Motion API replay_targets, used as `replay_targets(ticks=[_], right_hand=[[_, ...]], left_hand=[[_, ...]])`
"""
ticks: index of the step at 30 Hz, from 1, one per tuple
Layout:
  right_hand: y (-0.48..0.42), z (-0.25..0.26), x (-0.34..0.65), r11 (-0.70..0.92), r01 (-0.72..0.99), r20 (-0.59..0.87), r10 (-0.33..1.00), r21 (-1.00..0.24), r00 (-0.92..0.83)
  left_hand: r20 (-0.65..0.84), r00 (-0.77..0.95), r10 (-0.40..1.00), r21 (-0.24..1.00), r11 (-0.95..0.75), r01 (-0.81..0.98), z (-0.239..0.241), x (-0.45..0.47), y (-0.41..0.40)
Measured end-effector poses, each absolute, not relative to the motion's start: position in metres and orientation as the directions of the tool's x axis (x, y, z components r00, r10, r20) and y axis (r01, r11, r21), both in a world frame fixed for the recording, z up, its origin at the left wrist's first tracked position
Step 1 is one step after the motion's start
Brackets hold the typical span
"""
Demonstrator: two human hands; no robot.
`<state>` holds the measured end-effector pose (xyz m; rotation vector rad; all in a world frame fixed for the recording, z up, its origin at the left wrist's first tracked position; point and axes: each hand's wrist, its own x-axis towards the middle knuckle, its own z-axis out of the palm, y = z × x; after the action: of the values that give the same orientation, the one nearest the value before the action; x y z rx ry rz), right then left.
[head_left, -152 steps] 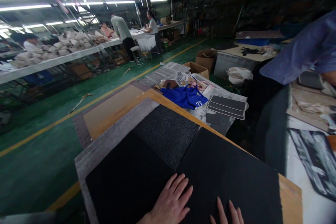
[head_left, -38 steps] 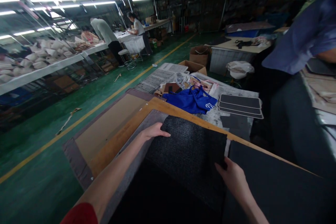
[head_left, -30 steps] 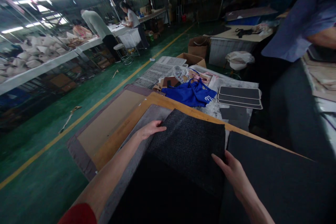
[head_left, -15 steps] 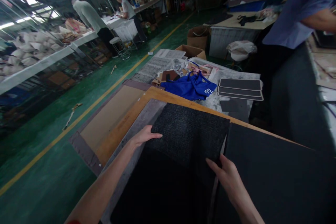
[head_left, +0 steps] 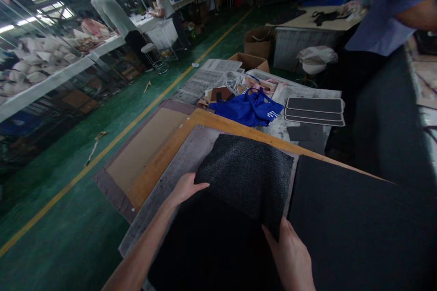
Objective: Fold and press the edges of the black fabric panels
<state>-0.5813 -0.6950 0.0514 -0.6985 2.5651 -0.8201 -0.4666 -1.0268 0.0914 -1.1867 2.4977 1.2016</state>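
Observation:
A dark, textured fabric sheet (head_left: 244, 168) lies over a grey board (head_left: 200, 143), its near part so black that no detail shows. My left hand (head_left: 187, 189) pinches the sheet's left edge between thumb and fingers. At the right edge, my right hand (head_left: 290, 248) grips the fabric, which is slightly raised in a fold there. Parts of the fingers of both hands are hidden under the cloth. Close to the right hand lies a flat stack of smooth dark sheets (head_left: 348, 218).
Beyond the wooden table edge (head_left: 239, 125) are a blue cloth bag (head_left: 249, 107), dark rounded panels (head_left: 314, 111) and cardboard boxes (head_left: 251, 61). A co-worker in a blue shirt (head_left: 378, 13) stands at the right. A covered stool (head_left: 314, 59) and other workers are farther off.
The fabric sheet has shifted toward me, baring a strip of grey board at its far and right edges. My right hand has come nearer and lower; the left has moved down slightly.

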Motion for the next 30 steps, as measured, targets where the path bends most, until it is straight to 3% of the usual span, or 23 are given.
replay_targets(ticks=[3, 7, 9, 13, 19, 25, 30], right_hand=[[-0.691, 0.049, -0.574, 0.711, -0.302, -0.218, -0.540, -0.635, -0.813], [-0.687, 0.043, -0.566, 0.527, -0.188, -0.162, -0.548, -0.829, -0.821], [-0.687, 0.039, -0.563, 0.485, -0.134, -0.156, -0.511, -0.864, -0.845], [-0.685, 0.033, -0.557, 0.566, -0.109, -0.175, -0.425, -0.817, -0.888], [-0.677, 0.035, -0.552, 0.534, -0.159, -0.171, -0.516, -0.831, -0.839], [-0.676, 0.033, -0.551, 0.551, -0.177, -0.135, -0.479, -0.815, -0.867], [-0.671, 0.014, -0.548, 0.658, -0.211, -0.209, -0.499, -0.723, -0.841]], left_hand=[[-0.374, -0.668, -0.644, 0.608, 0.374, -0.701, 0.089, -0.460, -1.019], [-0.360, -0.690, -0.627, 0.686, 0.324, -0.652, 0.094, -0.453, -1.008], [-0.370, -0.699, -0.612, 0.714, 0.295, -0.636, 0.096, -0.451, -1.004], [-0.368, -0.727, -0.579, 0.730, 0.304, -0.612, 0.098, -0.452, -1.003], [-0.391, -0.717, -0.577, 0.780, 0.206, -0.591, 0.100, -0.442, -1.007], [-0.429, -0.688, -0.586, 0.718, 0.242, -0.653, 0.106, -0.441, -1.005], [-0.396, -0.656, -0.643, 0.682, 0.272, -0.679, 0.101, -0.444, -0.996]])
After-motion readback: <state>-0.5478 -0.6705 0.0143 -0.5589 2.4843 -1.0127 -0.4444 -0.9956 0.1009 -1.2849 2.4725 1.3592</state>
